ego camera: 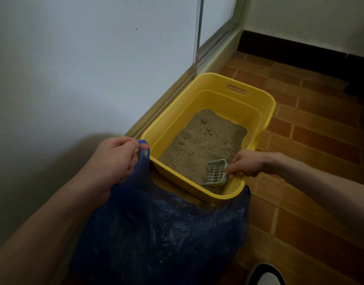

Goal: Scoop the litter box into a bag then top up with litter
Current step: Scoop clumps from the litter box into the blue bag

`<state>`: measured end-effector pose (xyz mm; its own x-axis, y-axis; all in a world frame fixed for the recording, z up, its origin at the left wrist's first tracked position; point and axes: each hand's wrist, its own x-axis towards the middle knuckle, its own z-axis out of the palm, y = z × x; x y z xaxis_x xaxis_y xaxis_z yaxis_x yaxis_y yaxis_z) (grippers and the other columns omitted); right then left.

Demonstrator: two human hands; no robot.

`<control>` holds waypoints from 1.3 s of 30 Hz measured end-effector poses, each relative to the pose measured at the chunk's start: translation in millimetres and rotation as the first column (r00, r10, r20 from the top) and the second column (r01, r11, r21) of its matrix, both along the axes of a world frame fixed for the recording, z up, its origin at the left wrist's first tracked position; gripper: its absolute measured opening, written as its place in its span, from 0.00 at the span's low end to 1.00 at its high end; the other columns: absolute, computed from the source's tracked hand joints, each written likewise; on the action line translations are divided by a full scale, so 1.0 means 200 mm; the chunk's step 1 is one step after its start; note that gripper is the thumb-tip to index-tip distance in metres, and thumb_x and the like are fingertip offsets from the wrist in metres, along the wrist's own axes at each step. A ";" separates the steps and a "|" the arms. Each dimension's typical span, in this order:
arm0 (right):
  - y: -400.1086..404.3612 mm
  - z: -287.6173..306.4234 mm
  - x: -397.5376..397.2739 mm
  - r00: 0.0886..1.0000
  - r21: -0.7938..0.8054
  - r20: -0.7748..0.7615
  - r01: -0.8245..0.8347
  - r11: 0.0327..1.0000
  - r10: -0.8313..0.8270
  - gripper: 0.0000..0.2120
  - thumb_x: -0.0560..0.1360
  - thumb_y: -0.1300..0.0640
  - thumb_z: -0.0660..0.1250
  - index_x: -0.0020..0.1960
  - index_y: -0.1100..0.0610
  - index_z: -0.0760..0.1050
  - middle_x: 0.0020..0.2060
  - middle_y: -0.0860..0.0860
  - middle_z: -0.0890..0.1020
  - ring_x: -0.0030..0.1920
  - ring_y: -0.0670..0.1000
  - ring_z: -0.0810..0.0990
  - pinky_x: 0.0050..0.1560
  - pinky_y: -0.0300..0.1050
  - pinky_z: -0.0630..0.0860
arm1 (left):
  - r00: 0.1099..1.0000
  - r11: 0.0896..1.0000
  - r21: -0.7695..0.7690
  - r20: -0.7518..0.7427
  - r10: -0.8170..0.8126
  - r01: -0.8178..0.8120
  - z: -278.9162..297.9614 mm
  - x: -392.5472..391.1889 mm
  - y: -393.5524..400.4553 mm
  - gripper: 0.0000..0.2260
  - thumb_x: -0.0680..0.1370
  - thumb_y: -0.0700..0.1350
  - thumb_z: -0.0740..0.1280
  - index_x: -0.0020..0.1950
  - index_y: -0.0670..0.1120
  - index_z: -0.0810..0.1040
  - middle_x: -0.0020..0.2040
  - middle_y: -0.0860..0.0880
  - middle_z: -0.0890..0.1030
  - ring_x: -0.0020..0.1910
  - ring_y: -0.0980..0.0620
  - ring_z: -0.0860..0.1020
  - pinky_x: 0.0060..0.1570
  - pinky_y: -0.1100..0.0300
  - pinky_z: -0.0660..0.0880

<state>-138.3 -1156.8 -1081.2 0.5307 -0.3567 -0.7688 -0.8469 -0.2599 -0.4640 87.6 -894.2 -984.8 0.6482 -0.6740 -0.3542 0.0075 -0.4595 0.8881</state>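
The yellow litter box (209,93) sits on the tiled floor (312,128) beside the wall. The right hand (249,162) grips a pale slotted scoop (216,172) resting on litter (203,140) at the box's near corner. The left hand (117,157) pinches the blue bag (166,227) just beside the box's near rim.

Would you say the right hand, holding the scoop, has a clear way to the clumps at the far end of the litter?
Probably yes: the right hand holds the scoop inside the open yellow box, and nothing lies over the litter.

Open litter (199,145) above the scoop (216,171); yellow box walls (265,112) around, wall (74,68) left.
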 end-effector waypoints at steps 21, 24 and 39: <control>0.05 -0.07 -0.17 0.851 0.094 0.435 0.281 0.955 -0.293 0.20 0.79 0.47 0.69 0.47 0.66 0.82 0.27 0.52 0.71 0.24 0.46 0.64 0.25 0.38 0.62 | 1.000 1.000 -0.002 -0.021 -0.011 0.011 -0.01 -0.02 -0.03 0.12 0.85 0.41 0.58 0.53 0.41 0.81 0.24 0.52 0.65 0.20 0.56 0.58 0.19 0.65 0.55; 0.08 -0.08 -0.16 0.860 0.119 0.421 0.263 0.957 -0.289 0.19 0.80 0.48 0.68 0.46 0.66 0.82 0.27 0.51 0.71 0.25 0.47 0.64 0.25 0.38 0.61 | 1.000 1.000 0.000 -0.020 -0.014 0.014 -0.01 -0.01 -0.03 0.12 0.85 0.42 0.58 0.53 0.41 0.82 0.24 0.51 0.65 0.20 0.56 0.58 0.19 0.64 0.55; 0.13 -0.03 -0.09 0.828 0.151 0.456 0.290 0.945 -0.327 0.17 0.80 0.48 0.67 0.44 0.61 0.82 0.27 0.51 0.71 0.26 0.48 0.64 0.26 0.40 0.62 | 1.000 1.000 -0.005 -0.024 -0.012 0.012 -0.02 -0.01 -0.02 0.12 0.85 0.42 0.59 0.53 0.42 0.82 0.25 0.50 0.65 0.20 0.55 0.58 0.18 0.64 0.56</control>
<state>-156.9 -1131.1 -1087.8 0.7053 -0.5163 -0.4857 -0.5531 0.0276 -0.8326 86.4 -899.2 -988.1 0.6315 -0.6834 -0.3662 0.0229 -0.4557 0.8899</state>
